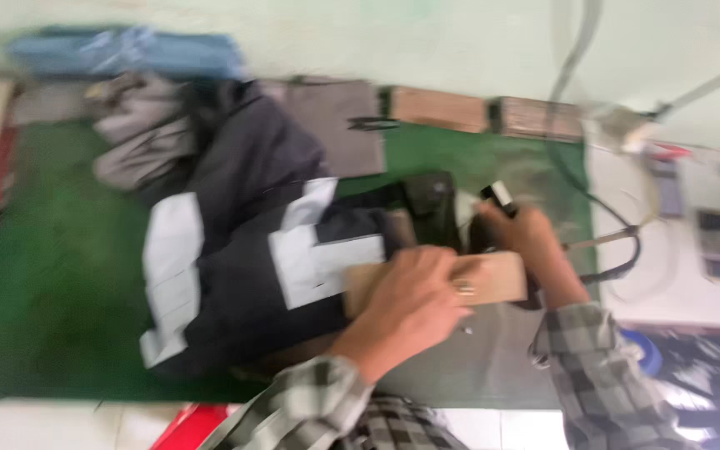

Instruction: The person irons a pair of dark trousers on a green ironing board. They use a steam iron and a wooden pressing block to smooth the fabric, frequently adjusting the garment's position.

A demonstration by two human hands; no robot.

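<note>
Head view, heavily motion-blurred. Left hand (414, 292) lies palm-down on a tan wooden block (493, 279), fingers curled over its near and top edge; the block shows to the right of the knuckles and a little to their left, so the fingers cover its middle. Grip looks closed on the block, a ring visible on one finger. Right hand (527, 237) sits just behind the block's right end, fist closed around a dark handle (500, 197) with a pale tip; what tool this is cannot be told through the blur. Both sleeves plaid. Block rests over the edge of a dark garment with white panels (252, 267), spread on a green padded table (52, 275). Grey cloth pile (139, 137) lies behind. Cable (618, 225) loops right of the right hand.
</note>
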